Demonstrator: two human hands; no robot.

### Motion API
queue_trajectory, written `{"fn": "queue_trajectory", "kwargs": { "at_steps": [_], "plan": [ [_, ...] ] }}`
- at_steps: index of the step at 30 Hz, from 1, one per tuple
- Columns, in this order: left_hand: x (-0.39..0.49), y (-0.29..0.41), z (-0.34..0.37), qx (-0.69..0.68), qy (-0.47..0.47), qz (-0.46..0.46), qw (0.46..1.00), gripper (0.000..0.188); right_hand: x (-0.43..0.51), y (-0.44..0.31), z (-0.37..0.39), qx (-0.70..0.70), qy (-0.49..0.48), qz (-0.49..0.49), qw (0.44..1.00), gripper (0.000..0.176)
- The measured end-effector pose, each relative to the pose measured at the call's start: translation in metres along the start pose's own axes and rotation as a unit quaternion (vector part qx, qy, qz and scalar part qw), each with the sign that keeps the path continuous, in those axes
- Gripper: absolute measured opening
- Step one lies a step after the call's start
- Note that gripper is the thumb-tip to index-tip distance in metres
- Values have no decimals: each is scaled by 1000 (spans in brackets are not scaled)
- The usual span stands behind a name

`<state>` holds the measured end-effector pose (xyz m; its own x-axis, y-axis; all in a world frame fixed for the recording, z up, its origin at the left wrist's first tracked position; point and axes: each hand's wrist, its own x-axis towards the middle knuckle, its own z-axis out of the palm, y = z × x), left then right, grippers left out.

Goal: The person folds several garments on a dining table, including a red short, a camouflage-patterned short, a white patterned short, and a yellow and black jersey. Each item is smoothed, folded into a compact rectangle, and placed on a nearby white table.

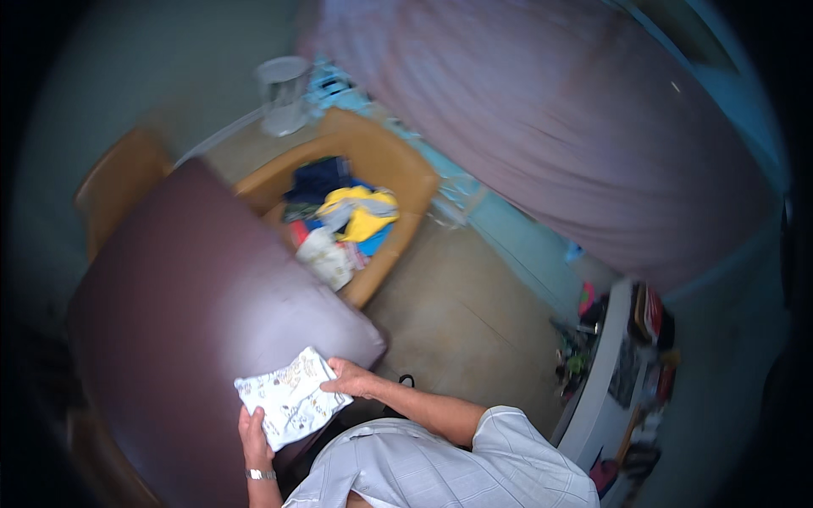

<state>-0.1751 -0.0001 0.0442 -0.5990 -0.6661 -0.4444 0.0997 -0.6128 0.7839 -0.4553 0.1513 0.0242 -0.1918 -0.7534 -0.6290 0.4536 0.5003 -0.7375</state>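
Observation:
Between my two hands is a folded white cloth [293, 401] with a small brown and dark print, probably a garment. My left hand [254, 435] grips its lower left edge, thumb on top. My right hand [349, 378] pinches the opposite edge at the right. The cloth is held over the near edge of a table with a dark maroon cover [184, 305]. Past the table, a tan armchair [406, 171] holds a heap of clothes, with a yellow and grey garment [362, 213] on top and a white printed one [327, 260] at the near side.
A second tan chair [120, 184] stands at the table's far left side. Behind the armchair is a clear plastic stool or container [284, 95]. A large mauve cloth [540, 127] covers something bulky at upper right. At right, a white shelf unit [591, 406] carries assorted items.

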Motion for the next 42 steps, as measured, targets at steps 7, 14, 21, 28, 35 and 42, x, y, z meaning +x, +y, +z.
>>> {"fn": "queue_trajectory", "kwargs": {
  "at_steps": [7,14,21,28,35,42],
  "plan": [
    [-61,25,259,42,-163,-138,976,51,-244,-25,-149,150,95,-28,984,47],
    [-94,-63,475,193,-294,-253,901,27,-480,56,-225,340,317,-96,880,45],
    [-104,-177,579,264,-357,-358,822,23,-567,131,-245,401,435,-79,802,44],
    [-67,-286,740,357,-474,-440,674,38,-601,149,-342,484,524,-71,697,39],
    [-101,-391,927,384,-670,-441,458,57,-659,152,-384,541,647,-132,522,45],
    [-235,-515,1086,394,-816,-268,328,65,-766,194,-441,467,786,-93,395,50]
  ]
}}
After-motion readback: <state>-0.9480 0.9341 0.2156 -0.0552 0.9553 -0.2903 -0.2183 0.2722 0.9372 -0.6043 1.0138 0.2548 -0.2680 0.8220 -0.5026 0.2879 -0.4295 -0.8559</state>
